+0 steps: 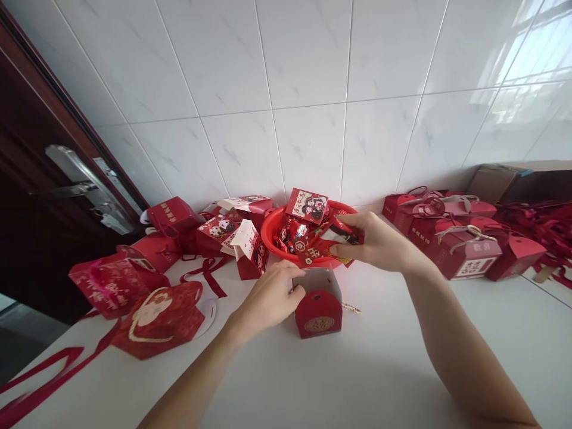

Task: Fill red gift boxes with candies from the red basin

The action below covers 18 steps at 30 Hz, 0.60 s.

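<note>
A small red gift box (319, 314) with a round gold emblem stands upright on the white table, its top flaps open. My left hand (277, 293) is closed on the box's left upper edge, thumb and fingers pinching the card. Farther back, my right hand (378, 241) grips red printed packets (313, 245) above the front right rim of an orange-red plastic basin (269, 229). How many packets it holds I cannot tell. Small red wrapped pieces and a printed red box (307, 205) lie in the basin. A twisted cord (352, 308) sticks out beside the gift box.
Several red boxes and bags (156, 316) lie on the left, with loose red ribbon (208, 274) among them. More tied red boxes (465, 253) stand at right, near a cardboard box (500, 182) and a red heap. A tiled wall (308, 143) rises behind; a dark door (40, 173) is at left.
</note>
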### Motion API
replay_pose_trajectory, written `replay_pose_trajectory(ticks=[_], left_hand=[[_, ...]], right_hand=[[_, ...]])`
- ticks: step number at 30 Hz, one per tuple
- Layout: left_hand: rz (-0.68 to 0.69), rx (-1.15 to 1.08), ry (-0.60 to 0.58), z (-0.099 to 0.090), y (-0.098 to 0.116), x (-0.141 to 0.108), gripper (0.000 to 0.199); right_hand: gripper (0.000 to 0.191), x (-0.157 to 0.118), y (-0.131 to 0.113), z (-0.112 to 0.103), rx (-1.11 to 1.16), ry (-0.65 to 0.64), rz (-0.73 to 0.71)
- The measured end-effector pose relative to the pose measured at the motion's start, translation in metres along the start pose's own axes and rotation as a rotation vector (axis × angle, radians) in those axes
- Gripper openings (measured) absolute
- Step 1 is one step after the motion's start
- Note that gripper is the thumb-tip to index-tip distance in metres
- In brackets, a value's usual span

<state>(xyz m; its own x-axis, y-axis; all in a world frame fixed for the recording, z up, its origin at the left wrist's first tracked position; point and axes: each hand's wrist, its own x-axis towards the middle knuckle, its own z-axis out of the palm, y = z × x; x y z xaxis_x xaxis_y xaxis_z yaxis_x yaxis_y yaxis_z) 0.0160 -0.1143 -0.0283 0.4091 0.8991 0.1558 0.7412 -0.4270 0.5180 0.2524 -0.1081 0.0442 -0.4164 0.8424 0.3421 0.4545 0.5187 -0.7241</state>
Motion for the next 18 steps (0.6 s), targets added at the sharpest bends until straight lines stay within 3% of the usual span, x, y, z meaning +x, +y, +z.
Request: replay_pose_trajectory(ticks=[5,10,18], left_hand=[[-0.022,-0.113,-0.072,-0.006,-0.004,0.007,0.042],[0.092,-0.270,-0.212,-0.014,0.004,0.012,0.041],[0.010,-0.253,-0.185,-0.011,0.000,0.019,0.071]], right_hand=[[0.016,-0.003,-0.005,0.001,-0.124,-0.037,0.010],[0.010,-0.004,-0.003,0.005,-0.168,-0.150,-0.015],[0.016,-0.008,-0.008,0.007,-0.350,-0.328,0.007]])
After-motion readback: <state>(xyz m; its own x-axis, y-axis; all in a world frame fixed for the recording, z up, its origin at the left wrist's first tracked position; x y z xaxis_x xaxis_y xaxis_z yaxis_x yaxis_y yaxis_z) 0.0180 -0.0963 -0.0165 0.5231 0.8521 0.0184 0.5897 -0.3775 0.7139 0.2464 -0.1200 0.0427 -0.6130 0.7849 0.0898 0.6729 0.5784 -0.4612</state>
